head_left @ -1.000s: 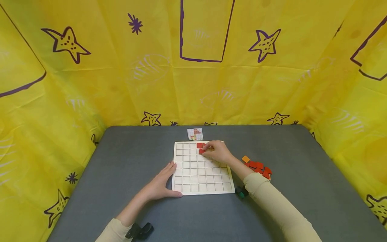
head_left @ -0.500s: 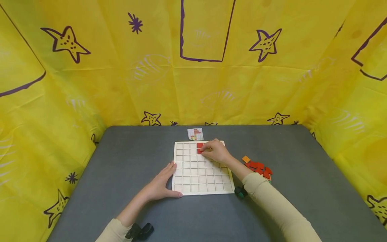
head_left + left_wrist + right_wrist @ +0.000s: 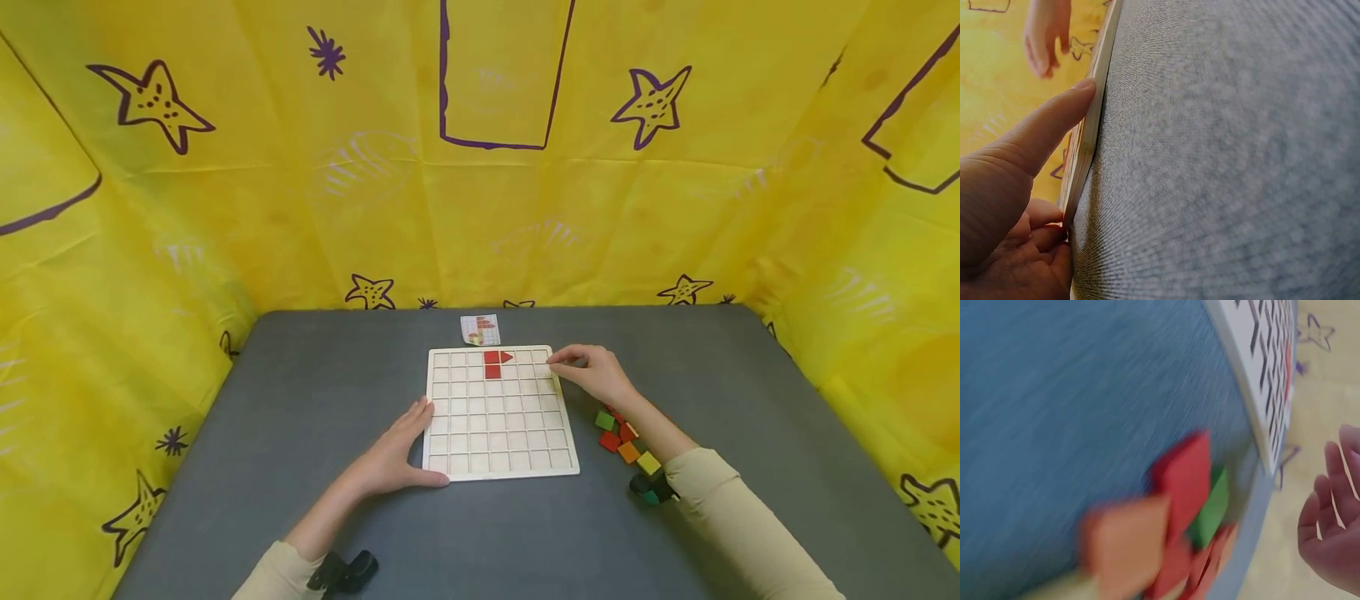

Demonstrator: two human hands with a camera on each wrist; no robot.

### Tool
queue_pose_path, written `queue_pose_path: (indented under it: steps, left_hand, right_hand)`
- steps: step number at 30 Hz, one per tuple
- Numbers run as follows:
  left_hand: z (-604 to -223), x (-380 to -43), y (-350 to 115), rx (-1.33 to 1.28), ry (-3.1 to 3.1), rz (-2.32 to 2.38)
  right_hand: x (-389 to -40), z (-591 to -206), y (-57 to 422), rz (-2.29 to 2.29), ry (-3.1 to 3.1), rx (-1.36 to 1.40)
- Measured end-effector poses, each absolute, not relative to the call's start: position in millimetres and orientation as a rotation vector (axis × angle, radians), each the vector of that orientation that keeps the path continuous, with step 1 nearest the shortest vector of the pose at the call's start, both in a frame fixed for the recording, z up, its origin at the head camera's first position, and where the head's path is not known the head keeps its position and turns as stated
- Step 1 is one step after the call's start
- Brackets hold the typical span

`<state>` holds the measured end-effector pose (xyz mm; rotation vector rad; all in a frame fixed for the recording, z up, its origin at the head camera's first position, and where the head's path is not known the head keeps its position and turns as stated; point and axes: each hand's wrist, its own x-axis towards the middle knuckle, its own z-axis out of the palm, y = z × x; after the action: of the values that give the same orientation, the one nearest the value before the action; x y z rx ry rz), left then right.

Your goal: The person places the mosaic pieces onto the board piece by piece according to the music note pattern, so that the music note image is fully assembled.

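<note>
A pale square grid board (image 3: 501, 433) lies on the grey table. Near its far edge sit two red square tiles (image 3: 492, 372), one below the other, with a red triangular tile (image 3: 506, 357) beside the upper one. My left hand (image 3: 397, 450) rests against the board's near left corner, thumb along the front edge and fingers at the left side; in the left wrist view the thumb touches the board's edge (image 3: 1088, 137). My right hand (image 3: 596, 372) hovers by the board's far right corner. In the right wrist view its fingers (image 3: 1335, 481) are loosely bent, with nothing seen between them.
Right of the board lies a loose pile of tiles: green (image 3: 604, 421), red (image 3: 609, 441), orange (image 3: 628, 452) and yellow (image 3: 648, 463). A small printed pattern card (image 3: 480, 330) lies behind the board. A yellow patterned cloth (image 3: 480, 217) hangs around the table.
My right hand has let go of the lower red square tile, which now lies under the upper one, and has moved right, off the grid. The left hand has stayed at the board.
</note>
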<state>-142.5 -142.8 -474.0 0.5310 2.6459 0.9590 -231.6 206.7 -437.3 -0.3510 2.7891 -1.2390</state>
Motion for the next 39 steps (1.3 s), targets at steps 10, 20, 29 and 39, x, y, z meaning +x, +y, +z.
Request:
queue_pose_path:
  steps: [10, 20, 29, 39]
  left_hand:
    - [-474.4, -143.4, -143.9, 0.526, 2.65, 0.951]
    - [-473.5, -143.7, -144.1, 0.513, 2.643, 0.939]
    - [-473.5, -144.0, -143.5, 0.519, 2.647, 0.94]
    - [-474.6, -144.7, -142.1, 0.507, 2.64, 0.936]
  right_hand:
    - [-203.9, -438.9, 275.7, -1.199, 2.795, -0.191]
    - [-185.4, -448.1, 320.0, -1.035, 2.859, -0.178]
    - [-179.7, -455.7, 335.9, -0.895, 2.937, -0.301]
    - [-179.0, -458.3, 334.5, -0.892, 2.964, -0.302]
